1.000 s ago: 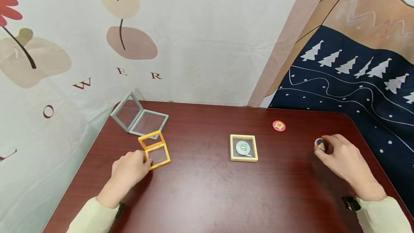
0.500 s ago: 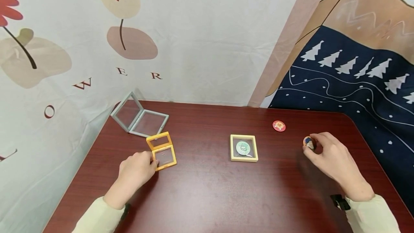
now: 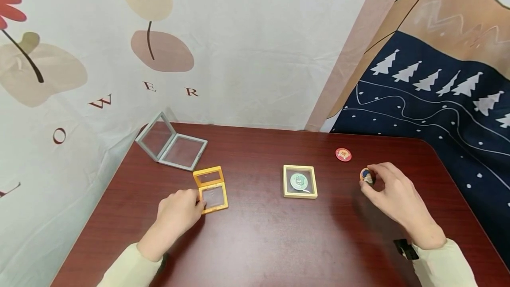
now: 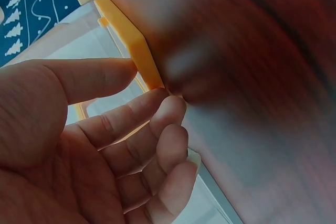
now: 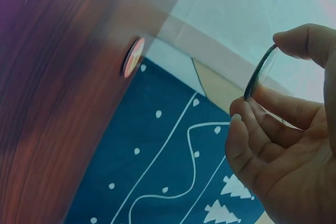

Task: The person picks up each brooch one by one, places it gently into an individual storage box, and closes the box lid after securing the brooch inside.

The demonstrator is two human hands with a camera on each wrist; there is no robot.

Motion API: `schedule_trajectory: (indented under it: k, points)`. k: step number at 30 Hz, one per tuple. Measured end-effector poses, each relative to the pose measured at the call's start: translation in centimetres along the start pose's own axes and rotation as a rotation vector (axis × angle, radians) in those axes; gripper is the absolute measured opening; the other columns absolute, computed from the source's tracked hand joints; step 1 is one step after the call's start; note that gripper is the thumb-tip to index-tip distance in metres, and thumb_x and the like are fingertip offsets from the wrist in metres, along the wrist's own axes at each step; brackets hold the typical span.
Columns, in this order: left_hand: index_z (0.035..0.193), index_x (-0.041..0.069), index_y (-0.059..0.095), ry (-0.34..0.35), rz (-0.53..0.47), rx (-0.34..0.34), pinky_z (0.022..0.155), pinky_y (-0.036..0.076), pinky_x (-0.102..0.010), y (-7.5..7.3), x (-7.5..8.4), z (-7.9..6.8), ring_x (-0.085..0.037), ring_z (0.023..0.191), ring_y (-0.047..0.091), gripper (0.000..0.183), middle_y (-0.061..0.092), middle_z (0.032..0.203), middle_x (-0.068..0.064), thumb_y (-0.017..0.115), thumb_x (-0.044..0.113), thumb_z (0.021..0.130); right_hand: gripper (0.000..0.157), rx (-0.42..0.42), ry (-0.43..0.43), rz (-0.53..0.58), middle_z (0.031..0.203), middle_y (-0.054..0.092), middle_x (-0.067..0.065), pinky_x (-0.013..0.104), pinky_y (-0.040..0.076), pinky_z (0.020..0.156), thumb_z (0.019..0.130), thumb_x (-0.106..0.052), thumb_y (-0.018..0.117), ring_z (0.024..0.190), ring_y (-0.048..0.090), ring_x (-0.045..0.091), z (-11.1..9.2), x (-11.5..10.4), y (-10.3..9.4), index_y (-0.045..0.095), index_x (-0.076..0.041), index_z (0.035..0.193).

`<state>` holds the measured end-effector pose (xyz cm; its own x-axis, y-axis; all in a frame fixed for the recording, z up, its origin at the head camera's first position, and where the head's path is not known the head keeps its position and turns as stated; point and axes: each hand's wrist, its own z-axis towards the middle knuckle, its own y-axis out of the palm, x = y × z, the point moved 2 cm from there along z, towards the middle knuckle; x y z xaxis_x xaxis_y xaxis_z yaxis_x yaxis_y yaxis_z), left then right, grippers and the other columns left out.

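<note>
My left hand (image 3: 179, 214) pinches the left side of a small yellow hinged display frame (image 3: 213, 196), which is unfolded and has clear film in its windows. In the left wrist view, thumb and index finger meet at the edge of the yellow frame (image 4: 137, 45). On the right, thumb and fingers of my right hand (image 3: 394, 198) pinch a round, coin-like disc (image 3: 365, 175) with a blue and pale picture. Seen nearly edge-on in the right wrist view, the disc (image 5: 259, 72) is thin with a dark rim, held above the table.
Behind the left hand, a larger grey hinged frame (image 3: 195, 161) stands unfolded. A closed cream frame (image 3: 285, 182) holds a pale green disc (image 3: 299, 181) mid-table. A red chip (image 3: 343, 154) lies flat near the back edge. Printed cloths hang behind the table (image 3: 255, 242).
My left hand has brought the yellow frame to the right, away from the grey frame. My right hand has moved left with the disc. The cream frame and red chip stay put.
</note>
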<state>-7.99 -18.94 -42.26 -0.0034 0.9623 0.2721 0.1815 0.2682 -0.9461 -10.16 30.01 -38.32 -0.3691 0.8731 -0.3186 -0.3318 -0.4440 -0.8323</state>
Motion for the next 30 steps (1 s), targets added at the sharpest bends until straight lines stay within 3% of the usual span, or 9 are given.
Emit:
schedule_trajectory:
  k: [10, 15, 23, 30]
  points:
    - [0.064, 0.017, 0.049, 0.058, 0.027, 0.041, 0.049, 0.043, -0.044, 0.5, 1.5, -0.5, -0.023, 0.056, 0.055, 0.04, 0.05, 0.06, 0.001, 0.073, 0.022, 0.096, 0.035, 0.049, -0.107, 0.034, 0.099, 0.066, 0.004, 0.012, 0.04, 0.073, 0.073, -0.006, 0.084, 0.082, 0.055, 0.015, 0.2, -1.6, 0.7, 0.073, -0.003, 0.105]
    - [0.061, 0.017, 0.047, 0.082, 0.035, 0.048, 0.046, 0.041, -0.042, 0.8, 2.3, -0.6, -0.021, 0.054, 0.051, 0.043, 0.048, 0.058, 0.001, 0.072, 0.02, 0.096, 0.031, 0.057, -0.143, 0.054, 0.1, 0.065, 0.002, 0.013, 0.04, 0.077, 0.074, -0.008, 0.081, 0.085, 0.055, 0.013, 0.3, -2.3, 1.2, 0.072, -0.004, 0.104]
    - [0.057, 0.018, 0.046, 0.139, 0.056, 0.093, 0.044, 0.042, -0.042, 1.5, 3.6, -0.8, -0.019, 0.051, 0.05, 0.045, 0.048, 0.055, 0.001, 0.073, 0.019, 0.093, 0.034, 0.058, -0.159, 0.063, 0.101, 0.066, 0.002, 0.015, 0.041, 0.078, 0.073, -0.007, 0.082, 0.086, 0.057, 0.014, 0.3, -3.4, 1.7, 0.073, -0.003, 0.106]
    - [0.056, 0.018, 0.045, 0.157, 0.066, 0.086, 0.045, 0.042, -0.041, 1.9, 4.7, -0.8, -0.018, 0.052, 0.049, 0.045, 0.046, 0.056, 0.002, 0.072, 0.017, 0.093, 0.033, 0.046, -0.181, 0.086, 0.101, 0.066, 0.002, 0.012, 0.04, 0.083, 0.074, -0.007, 0.081, 0.09, 0.058, 0.014, 0.5, -4.4, 2.1, 0.072, -0.003, 0.106]
